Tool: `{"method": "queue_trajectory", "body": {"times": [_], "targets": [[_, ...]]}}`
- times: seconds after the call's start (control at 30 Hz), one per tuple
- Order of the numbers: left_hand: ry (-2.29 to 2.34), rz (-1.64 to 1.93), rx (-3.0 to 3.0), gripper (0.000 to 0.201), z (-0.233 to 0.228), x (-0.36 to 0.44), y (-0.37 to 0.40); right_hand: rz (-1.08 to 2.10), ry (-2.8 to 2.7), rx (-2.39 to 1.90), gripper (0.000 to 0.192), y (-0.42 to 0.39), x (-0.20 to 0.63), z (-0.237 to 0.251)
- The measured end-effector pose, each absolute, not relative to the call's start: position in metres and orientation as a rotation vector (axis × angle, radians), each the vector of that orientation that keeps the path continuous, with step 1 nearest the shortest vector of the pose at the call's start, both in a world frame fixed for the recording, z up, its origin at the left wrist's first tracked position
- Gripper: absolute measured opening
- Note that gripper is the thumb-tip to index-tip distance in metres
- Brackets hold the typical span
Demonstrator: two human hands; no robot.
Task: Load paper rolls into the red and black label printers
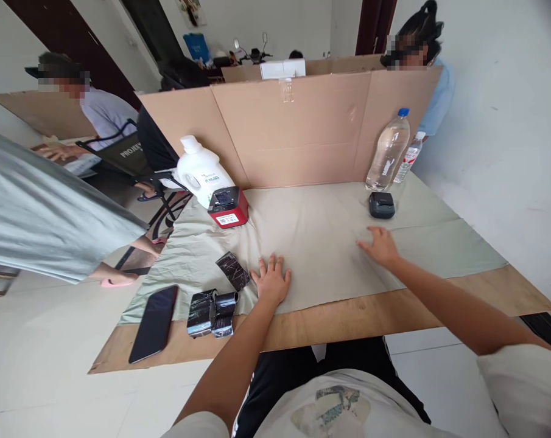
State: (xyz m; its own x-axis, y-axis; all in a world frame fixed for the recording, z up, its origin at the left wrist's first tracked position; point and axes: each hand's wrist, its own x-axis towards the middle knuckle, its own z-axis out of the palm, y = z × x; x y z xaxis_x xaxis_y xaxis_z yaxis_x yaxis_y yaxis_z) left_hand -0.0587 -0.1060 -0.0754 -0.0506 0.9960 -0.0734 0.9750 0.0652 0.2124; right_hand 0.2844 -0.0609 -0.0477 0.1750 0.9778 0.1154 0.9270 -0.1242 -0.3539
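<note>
While both the left hand (271,281) and right hand (380,245) lie flat, fingers spread, grasping nothing, the cloth (321,237) beneath looks light and limp — best pinched at its edge.

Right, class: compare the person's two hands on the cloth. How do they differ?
The left hand lies flat near the table's front edge, fingers spread, beside a black foil packet. The right hand reaches farther out, toward the small black device, fingers closer together. Both are empty and rest on the pale cloth.
</note>
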Motion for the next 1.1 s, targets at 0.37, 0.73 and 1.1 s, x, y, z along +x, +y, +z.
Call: {"method": "queue_trajectory", "body": {"times": [0.37,0.73,1.1], "targets": [[2.148,0.104,2.035,0.059,-0.081,-0.061,-0.106,0.325,-1.16,-2.497,0.112,0.085,0.349,-0.033],[1.977,0.452,1.901,0.047,-0.071,-0.056,-0.109,0.446,-1.692,-2.08,0.097,-0.009,0.239,-0.044],[1.434,1.147,1.156,0.034,-0.087,-0.004,-0.096,0.33,-1.809,-1.894,0.086,-0.12,0.119,-0.073]]}}
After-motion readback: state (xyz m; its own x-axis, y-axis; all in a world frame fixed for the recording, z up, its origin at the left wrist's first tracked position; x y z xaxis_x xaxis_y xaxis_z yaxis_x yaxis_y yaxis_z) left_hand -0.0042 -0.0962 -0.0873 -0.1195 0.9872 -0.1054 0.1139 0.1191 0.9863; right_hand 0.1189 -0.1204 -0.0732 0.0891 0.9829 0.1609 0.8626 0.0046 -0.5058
